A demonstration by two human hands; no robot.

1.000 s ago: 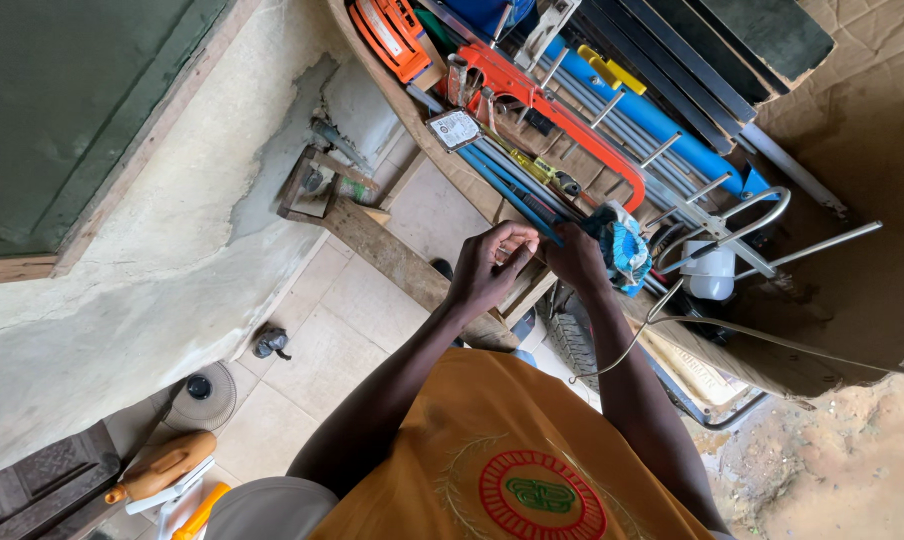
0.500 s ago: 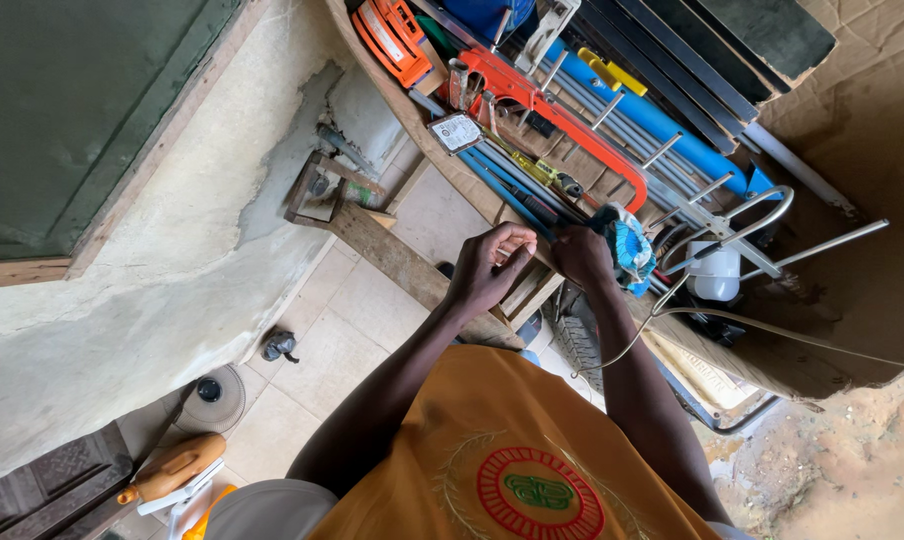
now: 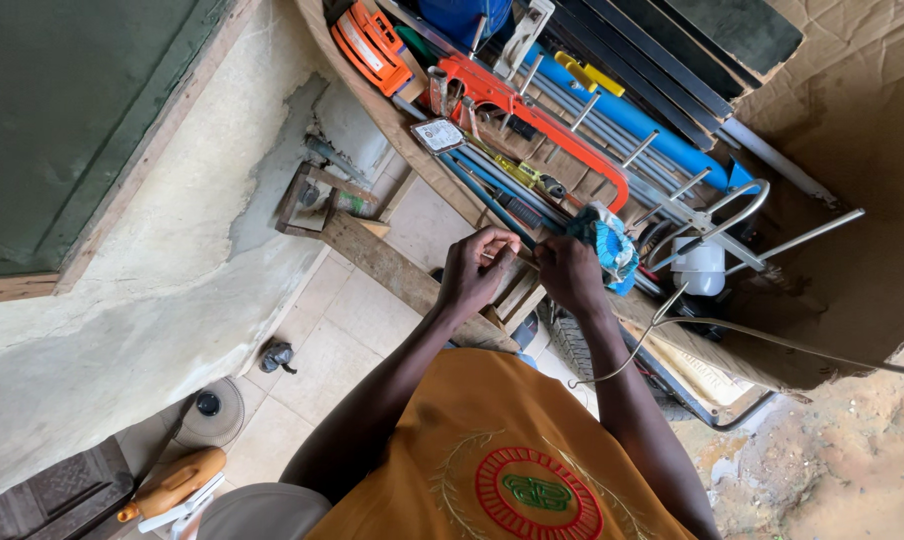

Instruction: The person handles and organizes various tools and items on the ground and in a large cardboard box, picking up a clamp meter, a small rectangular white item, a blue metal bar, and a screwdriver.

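My left hand (image 3: 475, 270) has its fingers curled and pinched together on something thin that I cannot make out, at the table's (image 3: 402, 262) edge. My right hand (image 3: 570, 272) grips a blue cloth (image 3: 604, 245), fingers closed on it, just beside the left. Beyond my fingers lie blue pipes (image 3: 492, 190) and an orange hacksaw (image 3: 532, 115). I judge I'm working the pinched piece between both hands; steady fine grip comes next.
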